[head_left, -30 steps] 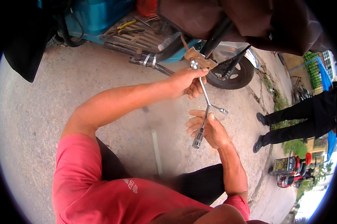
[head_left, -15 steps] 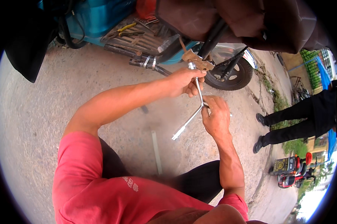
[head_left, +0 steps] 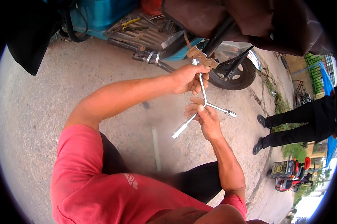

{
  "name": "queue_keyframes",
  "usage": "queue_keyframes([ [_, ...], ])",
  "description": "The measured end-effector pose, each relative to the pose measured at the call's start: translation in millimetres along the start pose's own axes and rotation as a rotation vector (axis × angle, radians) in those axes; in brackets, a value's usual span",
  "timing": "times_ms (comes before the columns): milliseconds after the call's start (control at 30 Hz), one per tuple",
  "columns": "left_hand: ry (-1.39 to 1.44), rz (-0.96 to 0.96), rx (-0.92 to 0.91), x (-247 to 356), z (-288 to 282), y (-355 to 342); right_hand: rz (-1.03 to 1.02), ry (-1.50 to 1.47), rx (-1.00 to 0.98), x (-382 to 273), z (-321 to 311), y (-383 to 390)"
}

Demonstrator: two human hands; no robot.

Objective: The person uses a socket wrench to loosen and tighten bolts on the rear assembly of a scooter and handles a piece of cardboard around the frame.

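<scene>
**3-armed socket wrench (head_left: 203, 90) stands at a rusty bracket (head_left: 202, 59)**

At the far left, a vehicle's teal body (head_left: 101, 16) sits above a slatted footboard (head_left: 133, 36), where pliers (head_left: 131, 21) with a yellow handle lie among other tools. Next, 2 shiny clamps (head_left: 149, 57) ring a dark tube.

The left hand (head_left: 187, 79) is closed around the wrench's upper arm, thumb laid across it just below the socket, fingers curled loosely under. The wrench is bright, polished metal, shaped like a Y, its 3 slim arms meeting at a bent-looking hub. The lower-left arm catches the light and ends in a thicker, pale tip; the upper arm's socket meets the bracket (brown, flaking and rough beside all that chrome); the right-hand arm ends in a stout silver socket.

The right hand (head_left: 210, 122) is at the hub, thumb in front and fingers stretched out behind; whether it pinches the metal, I cannot tell.

Farther right are a black-tyred wheel (head_left: 246, 74), a standing person's black trousers (head_left: 297, 126) and a red scooter (head_left: 287, 182).
</scene>
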State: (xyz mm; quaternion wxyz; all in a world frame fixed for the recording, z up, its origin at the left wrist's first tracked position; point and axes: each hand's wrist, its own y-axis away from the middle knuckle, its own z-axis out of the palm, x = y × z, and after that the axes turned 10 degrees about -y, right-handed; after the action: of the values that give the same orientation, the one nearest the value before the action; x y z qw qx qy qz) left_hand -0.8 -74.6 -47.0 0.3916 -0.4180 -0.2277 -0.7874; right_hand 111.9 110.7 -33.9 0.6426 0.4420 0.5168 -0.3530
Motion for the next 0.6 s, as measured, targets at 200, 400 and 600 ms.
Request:
queue_keyframes([
  [200, 0.001, -0.065, 0.008, 5.5, -0.7, 2.6, -0.669, 1.166, 0.216, -5.0, -9.7, -12.8],
  [400, -0.037, -0.063, 0.099, 5.0, 4.5, 7.5, -0.958, 1.117, 0.234, -38.7, 7.4, 8.1],
  [600, 0.024, -0.028, 0.042, -1.4, 3.9, 7.4, -0.202, 0.560, -0.038, -18.1, 4.7, 44.6],
])
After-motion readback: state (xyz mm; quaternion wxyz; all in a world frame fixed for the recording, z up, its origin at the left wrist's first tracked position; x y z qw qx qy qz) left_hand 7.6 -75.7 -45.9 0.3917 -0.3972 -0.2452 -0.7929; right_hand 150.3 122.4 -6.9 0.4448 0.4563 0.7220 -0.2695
